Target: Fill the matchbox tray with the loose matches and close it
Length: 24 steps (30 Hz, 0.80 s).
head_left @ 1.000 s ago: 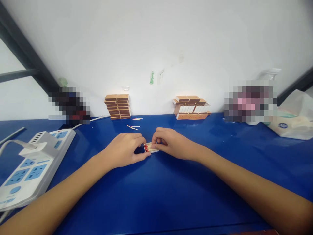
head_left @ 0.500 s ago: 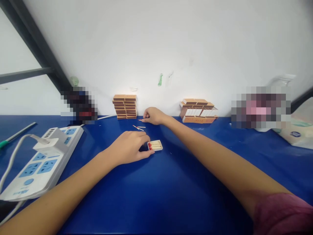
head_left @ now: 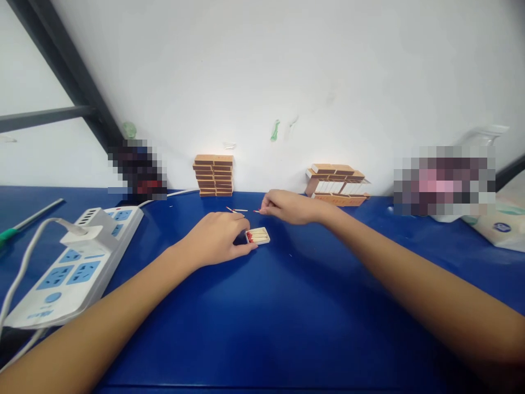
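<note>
My left hand (head_left: 217, 236) rests on the blue tabletop, its thumb and fingers gripping the left end of a small white matchbox tray (head_left: 262, 237). Red-tipped matches lie side by side in that tray, heads toward the hand. Beyond the tray, my right hand (head_left: 289, 207) is closed in a pinch on a match (head_left: 256, 211); its red head sticks out leftward from the fingertips, and the fingers hide the rest. A few loose matches (head_left: 241, 210) lie on the table behind my left hand, partly covered by it.
Against the wall stand a tall stack of matchboxes (head_left: 213, 176) and, farther right, a matchbox structure (head_left: 338, 174) with white uprights. At left lie a white power strip (head_left: 98, 276) with a plugged-in charger and a green-handled rod (head_left: 39, 214). A tissue pack (head_left: 498, 225) sits at right.
My right hand has moved right and slightly nearer, away from the left matchbox stack, carrying the match. My left hand still grips the tray. The camera view has shifted a little.
</note>
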Available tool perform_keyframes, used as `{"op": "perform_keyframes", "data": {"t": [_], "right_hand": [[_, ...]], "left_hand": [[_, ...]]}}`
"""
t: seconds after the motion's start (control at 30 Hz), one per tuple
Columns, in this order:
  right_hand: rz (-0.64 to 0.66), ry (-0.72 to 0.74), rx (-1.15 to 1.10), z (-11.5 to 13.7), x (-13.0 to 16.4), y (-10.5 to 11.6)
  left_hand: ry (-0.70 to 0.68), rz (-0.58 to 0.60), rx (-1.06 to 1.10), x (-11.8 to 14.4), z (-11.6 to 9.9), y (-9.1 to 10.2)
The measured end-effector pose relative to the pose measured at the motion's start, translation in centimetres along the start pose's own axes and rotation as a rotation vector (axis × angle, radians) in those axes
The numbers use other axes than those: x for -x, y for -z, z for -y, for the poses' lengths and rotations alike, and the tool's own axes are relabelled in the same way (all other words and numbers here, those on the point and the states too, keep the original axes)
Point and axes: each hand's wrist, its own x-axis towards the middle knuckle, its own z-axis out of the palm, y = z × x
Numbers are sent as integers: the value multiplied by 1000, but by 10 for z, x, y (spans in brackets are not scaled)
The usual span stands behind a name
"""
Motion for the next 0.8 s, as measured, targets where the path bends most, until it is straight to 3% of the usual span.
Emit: {"op": "perform_keyframes", "data": {"t": [0.13, 0.23, 0.43, 0.8], "right_hand": [[-5, 54, -17, 20, 40, -6], [-13, 31, 38, 32, 53, -17], [-86, 50, 57, 32, 56, -32], [-171, 75, -100, 29, 61, -39]], "left_hand": [[4, 3, 58, 0, -3, -2], [-9, 1, 93, 0, -6, -2], [-24, -12, 99, 0, -8, -2], [-17, 8, 136, 0, -8, -1]]}}
